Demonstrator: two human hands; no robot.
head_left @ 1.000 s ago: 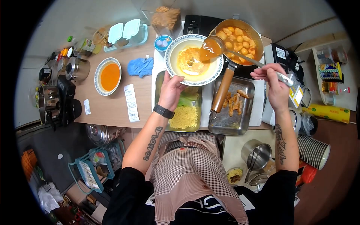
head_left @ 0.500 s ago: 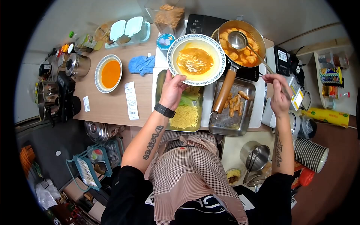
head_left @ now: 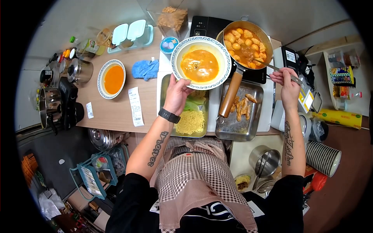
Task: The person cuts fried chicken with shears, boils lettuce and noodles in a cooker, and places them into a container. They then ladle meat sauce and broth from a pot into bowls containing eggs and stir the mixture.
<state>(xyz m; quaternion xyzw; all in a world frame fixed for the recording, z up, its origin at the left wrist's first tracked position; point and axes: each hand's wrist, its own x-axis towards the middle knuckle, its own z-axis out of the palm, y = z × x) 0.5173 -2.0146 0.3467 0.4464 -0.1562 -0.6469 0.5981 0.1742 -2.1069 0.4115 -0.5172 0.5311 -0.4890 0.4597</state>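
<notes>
My left hand (head_left: pixel 178 94) grips the near rim of a white bowl (head_left: pixel 220 79) with a blue patterned edge, holding it up over the counter. Orange-brown soup (head_left: pixel 200 65) lies in the bottom of it. In my right hand (head_left: pixel 286 83) is the handle of a ladle (head_left: pixel 278 69), whose head is sunk in the pot and hidden. The pot (head_left: pixel 266 37) has a wooden handle (head_left: pixel 231 95) and holds orange broth with several round balls and chunks. It stands on a black induction cooker (head_left: pixel 199 26).
Below the bowl, a metal tray (head_left: pixel 164 91) holds noodles (head_left: pixel 190 121) and lettuce. Beside it, another tray (head_left: pixel 254 124) holds browned meat strips (head_left: pixel 243 106). A second soup bowl (head_left: pixel 101 86), a blue cloth (head_left: pixel 145 69) and a receipt (head_left: pixel 135 106) lie to the left.
The ladle's head has gone down into the broth, and my right hand has shifted slightly up and left with it. The bowl has moved slightly left; the soup inside looks more settled.
</notes>
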